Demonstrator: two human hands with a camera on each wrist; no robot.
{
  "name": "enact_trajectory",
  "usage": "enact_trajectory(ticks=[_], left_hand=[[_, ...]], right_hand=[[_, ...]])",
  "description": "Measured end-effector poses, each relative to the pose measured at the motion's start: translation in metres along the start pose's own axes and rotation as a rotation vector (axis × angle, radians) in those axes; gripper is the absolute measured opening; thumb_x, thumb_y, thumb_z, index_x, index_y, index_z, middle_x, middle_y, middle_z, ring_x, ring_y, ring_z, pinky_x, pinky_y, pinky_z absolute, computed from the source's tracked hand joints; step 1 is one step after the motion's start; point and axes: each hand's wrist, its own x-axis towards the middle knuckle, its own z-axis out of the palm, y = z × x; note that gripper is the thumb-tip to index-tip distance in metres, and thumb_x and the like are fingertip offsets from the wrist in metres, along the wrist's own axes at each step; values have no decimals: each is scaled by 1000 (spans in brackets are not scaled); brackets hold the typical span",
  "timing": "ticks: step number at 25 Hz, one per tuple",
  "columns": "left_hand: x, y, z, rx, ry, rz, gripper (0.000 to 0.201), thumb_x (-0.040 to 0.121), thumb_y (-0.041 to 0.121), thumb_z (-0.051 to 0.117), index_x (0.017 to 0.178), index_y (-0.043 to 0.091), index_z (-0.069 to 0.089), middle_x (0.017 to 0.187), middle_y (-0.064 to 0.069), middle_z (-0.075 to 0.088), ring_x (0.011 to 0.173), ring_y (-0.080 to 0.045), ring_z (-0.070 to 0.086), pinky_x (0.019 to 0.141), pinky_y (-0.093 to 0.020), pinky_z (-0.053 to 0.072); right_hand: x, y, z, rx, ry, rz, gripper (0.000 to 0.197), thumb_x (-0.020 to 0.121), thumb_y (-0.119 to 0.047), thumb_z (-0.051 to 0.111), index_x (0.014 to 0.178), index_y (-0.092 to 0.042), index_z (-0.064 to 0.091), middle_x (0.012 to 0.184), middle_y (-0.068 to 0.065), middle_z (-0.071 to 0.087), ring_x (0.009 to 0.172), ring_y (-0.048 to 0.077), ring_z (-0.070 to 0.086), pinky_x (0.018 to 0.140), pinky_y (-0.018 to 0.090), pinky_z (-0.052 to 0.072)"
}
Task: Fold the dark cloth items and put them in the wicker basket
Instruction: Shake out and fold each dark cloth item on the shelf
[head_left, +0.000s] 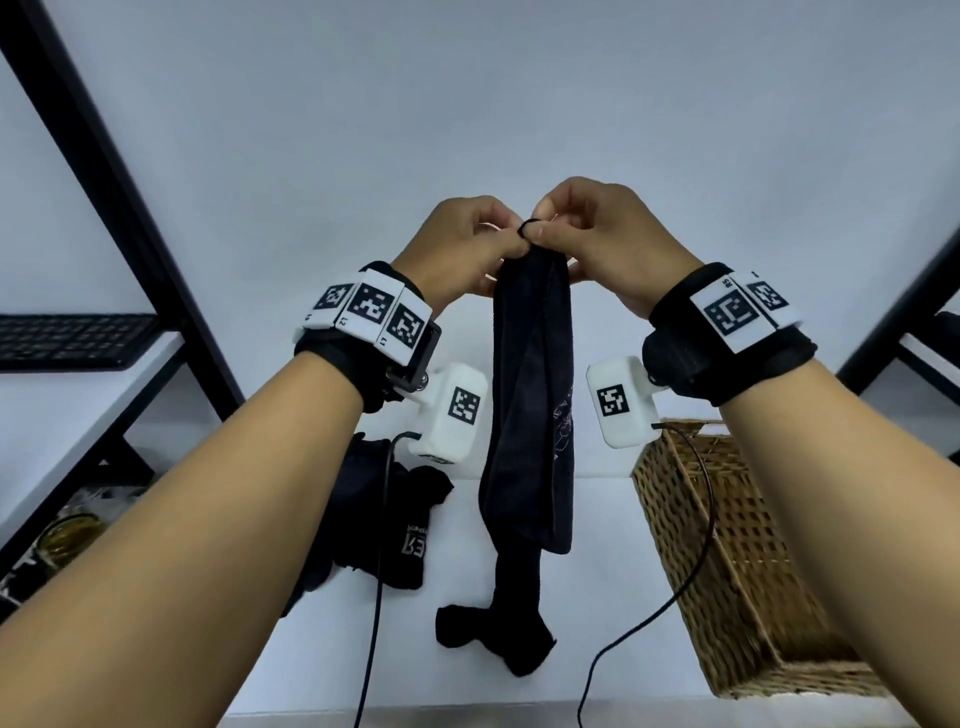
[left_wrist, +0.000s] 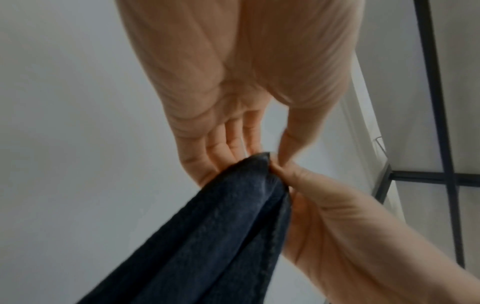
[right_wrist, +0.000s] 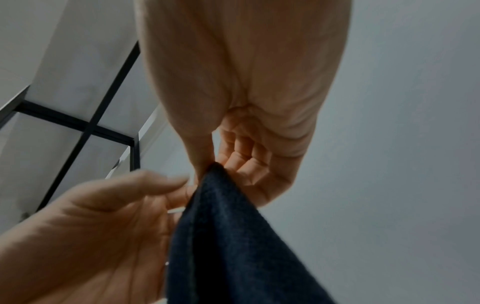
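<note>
Holding a dark cloth (head_left: 530, 395) up in the air at its top edge, both hands raised close together above a white desk (head_left: 493, 670). Left hand (head_left: 457, 244) pinching the top corner of the cloth between thumb and curled fingers (left_wrist: 228, 142); right hand (head_left: 597, 234) pinching the same bunched top edge just beside it, fingers (right_wrist: 241, 156) curled, knuckles nearly touching the left hand. Small dark loop (head_left: 531, 227) poking up between the two pinches. Cloth hanging straight down in a long narrow fold, faint pale stitching on its right side, lower end trailing onto a second dark cloth (head_left: 496, 623) lying crumpled on the desk; whether the two are one piece cannot be told.

Left of the hanging cloth, a heap of dark cloth items (head_left: 379, 519) on the desk, one showing white lettering. Right of it, a wicker basket (head_left: 727, 551) standing on the desk, well apart from the heap, its inside mostly hidden behind the right forearm.

Black bands with white marker tiles strapped round both wrists, a white camera block (head_left: 449, 410) under the left wrist and another (head_left: 621, 400) under the right, a black cable (head_left: 376, 597) dropping from each. Black-framed shelving (head_left: 119, 171) at far left, carrying a black keyboard (head_left: 67, 340); more black frame at far right. Plain pale wall behind.
</note>
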Motion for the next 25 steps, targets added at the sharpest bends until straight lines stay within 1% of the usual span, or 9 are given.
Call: enact_trajectory(ticks=[5,8,10,13,16,19,21,23,25], left_hand=[[18,19,-10,245,12,112,12,82,17,73,84,6,69,78,-19,70,73,-28,68,74,-41,56],[33,37,-19,252,110,203,9,80,18,74,74,14,68,68,1,70,70,-20,66,72,-39,56],[40,48,-26,235,172,255,12,80,20,73,70,20,66,66,8,67,70,-18,64,73,-37,55],[45,57,-47,180,235,276,11,81,19,71,72,21,65,77,-5,67,75,-19,63,76,-37,54],[42,57,-75,105,336,263,8,83,16,70,75,18,67,76,-8,65,74,-20,61,74,-36,53],[34,51,-112,86,434,233,11,84,12,69,75,17,66,67,1,65,65,-13,61,66,-29,53],[26,44,-132,120,436,204,12,83,9,70,76,18,66,74,-4,66,66,-13,62,66,-30,54],[16,38,-145,192,388,173,13,83,5,69,80,18,69,79,-8,69,68,-13,64,66,-25,56],[8,38,-155,263,320,135,14,82,0,69,83,14,70,73,1,73,65,-9,67,63,-18,55]], right_hand=[[-3,7,-3,110,4,57,14,87,-11,66,98,-12,57,65,-1,57,67,14,61,64,31,55],[-9,20,4,0,-45,119,13,84,-7,65,94,-13,59,69,-6,57,70,12,61,71,35,56],[-11,33,12,-122,-84,122,7,83,-6,64,89,-8,61,77,0,58,73,14,59,76,40,57],[-10,62,21,-233,-163,133,18,84,-10,63,101,-9,63,95,7,68,87,20,66,86,40,55],[-12,87,9,-351,-237,178,16,90,-22,62,101,-12,67,95,4,71,91,23,66,85,34,51],[-2,89,-27,-495,-8,155,22,91,-32,60,79,-13,64,71,0,62,72,23,59,75,37,49],[8,72,-57,-500,159,87,18,90,-28,61,74,-20,63,65,-7,59,65,15,55,73,34,48],[16,48,-81,-531,198,13,8,88,-22,63,83,-24,69,75,-8,65,72,12,60,79,32,48],[18,27,-98,-604,211,-28,8,86,-22,66,91,-21,73,86,-3,70,83,14,63,82,27,47]])
